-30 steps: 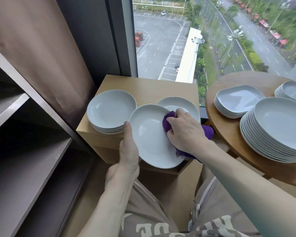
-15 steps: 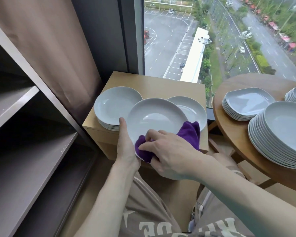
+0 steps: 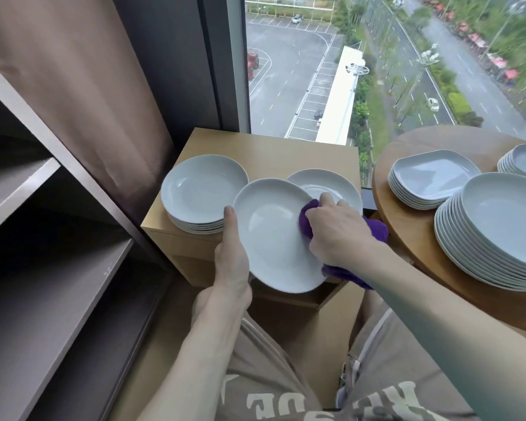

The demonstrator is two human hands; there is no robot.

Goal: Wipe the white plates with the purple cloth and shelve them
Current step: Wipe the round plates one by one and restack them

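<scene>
My left hand grips the left rim of a round white plate, held tilted in front of the small wooden cabinet. My right hand holds the bunched purple cloth and presses it on the plate's right side; more cloth hangs below my wrist. Behind the held plate, a stack of white plates sits on the cabinet's left and a single white plate on its right. The dark shelf unit stands at the left with bare boards.
A round wooden table at the right carries a tall stack of round plates and two stacks of squarish plates. A brown curtain and a window lie behind the cabinet. My knees are below the plate.
My right hand has moved the cloth from the plate's lower edge up to its right side. The left hand keeps its grip on the rim; the plate has tilted slightly.
</scene>
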